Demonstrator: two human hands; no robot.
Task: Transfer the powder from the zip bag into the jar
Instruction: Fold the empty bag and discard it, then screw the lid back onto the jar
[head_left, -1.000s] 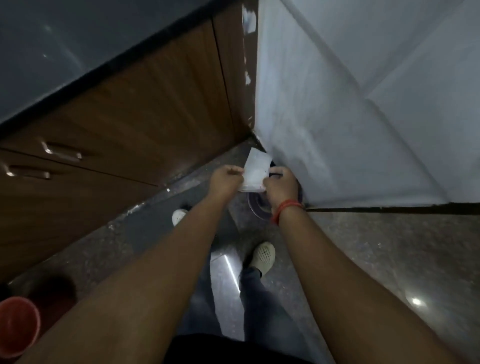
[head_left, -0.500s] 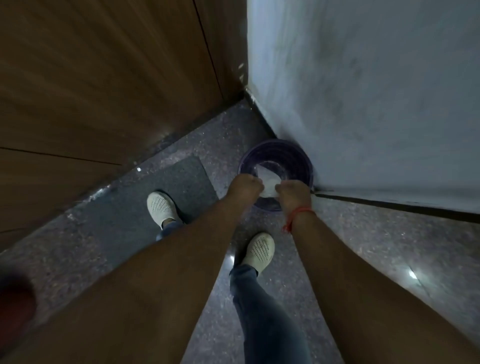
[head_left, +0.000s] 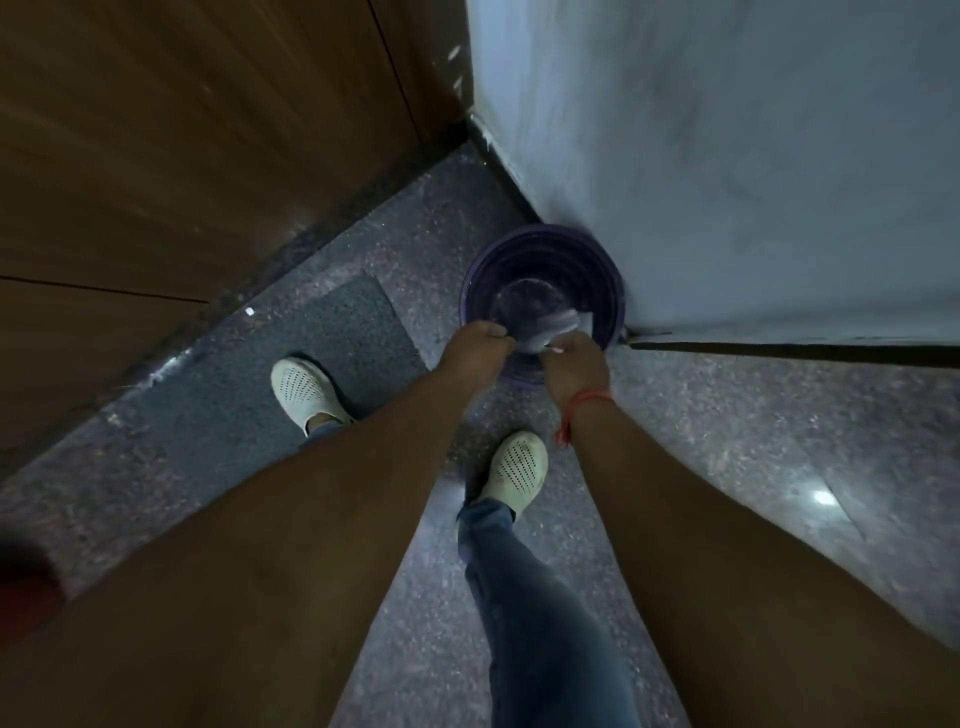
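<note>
Left hand (head_left: 475, 345) curled, pinching the near-left edge of the zip bag (head_left: 558, 327). Bag, blurred, spans between both hands above the purple bin (head_left: 543, 260) on the floor. Right hand (head_left: 574, 361) pinches its right edge.

A single head-worn wide-angle camera looks steeply downward from above the person's own arms. The left hand (head_left: 475, 345) and right hand (head_left: 574, 364) sit near frame centre, at arm's length from the lens. Just beyond the hands lies a purple bin (head_left: 602, 270); nearer than the hands, the shoes (head_left: 519, 470) stand on the floor (head_left: 779, 441). No second view exists.
</note>
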